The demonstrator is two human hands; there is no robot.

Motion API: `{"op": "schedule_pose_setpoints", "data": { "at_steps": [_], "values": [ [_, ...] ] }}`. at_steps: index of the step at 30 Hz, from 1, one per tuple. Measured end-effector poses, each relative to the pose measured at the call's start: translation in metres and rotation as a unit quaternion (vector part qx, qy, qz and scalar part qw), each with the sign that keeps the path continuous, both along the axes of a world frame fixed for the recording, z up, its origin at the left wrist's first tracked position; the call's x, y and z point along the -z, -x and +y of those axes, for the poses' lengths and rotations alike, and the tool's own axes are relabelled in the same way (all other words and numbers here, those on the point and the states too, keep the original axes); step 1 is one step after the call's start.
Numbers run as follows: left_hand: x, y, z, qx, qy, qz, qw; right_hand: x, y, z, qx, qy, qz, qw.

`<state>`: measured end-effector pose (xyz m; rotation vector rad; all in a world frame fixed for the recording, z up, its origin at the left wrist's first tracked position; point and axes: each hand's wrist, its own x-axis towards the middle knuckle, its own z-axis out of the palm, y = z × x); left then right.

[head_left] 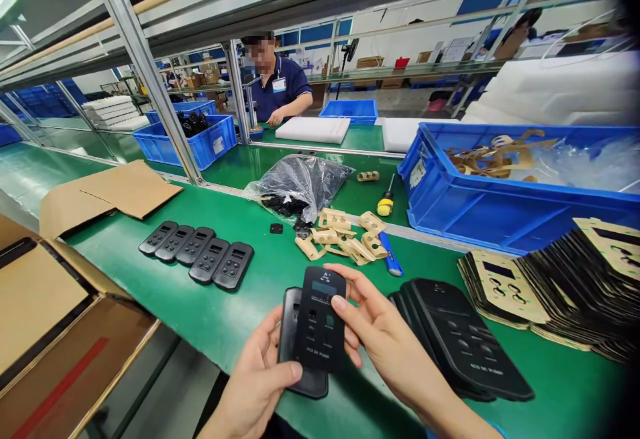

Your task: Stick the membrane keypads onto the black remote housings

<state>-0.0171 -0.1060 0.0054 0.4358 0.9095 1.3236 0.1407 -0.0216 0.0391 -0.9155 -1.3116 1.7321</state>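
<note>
Black panel pinched btwn R hand fingers, overlapping blk casing gripped by L hand fingers.

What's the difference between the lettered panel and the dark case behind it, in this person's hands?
The lettered panel is in the right hand; the dark case is in the left hand.
The lettered panel is in front with most of its face showing, while the dark case is largely covered by it.
The lettered panel looks thin and flat; the dark case looks thicker.
Both are dark with rounded corners.
</note>
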Motion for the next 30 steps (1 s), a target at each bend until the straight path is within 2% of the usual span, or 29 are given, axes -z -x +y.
{"op": "schedule_pose_setpoints", "data": {
  "at_steps": [4,8,13,16,23,30],
  "values": [
    [-0.001,-0.001,-0.001,-0.005,-0.002,0.013,1.0,-0.001,-0.003,0.004,0.034,0.0,0.012,0.999],
    [-0.008,-0.003,-0.002,0.021,-0.029,0.007,0.999,-0.002,-0.005,0.007,0.061,0.006,0.035,0.997],
    [-0.014,-0.007,-0.002,-0.013,0.029,-0.044,0.999,0.007,-0.004,0.003,-0.031,-0.013,-0.008,0.999],
    [-0.016,-0.01,-0.002,-0.029,0.036,-0.061,0.997,0.011,-0.002,-0.002,-0.063,-0.019,-0.04,0.997],
    [-0.015,-0.014,-0.003,-0.066,0.056,-0.058,0.995,0.01,0.002,-0.005,-0.064,-0.03,-0.055,0.996],
    [-0.008,-0.018,-0.003,-0.09,0.052,-0.061,0.993,0.02,0.004,-0.006,-0.058,-0.049,-0.069,0.995]
  ]
}}
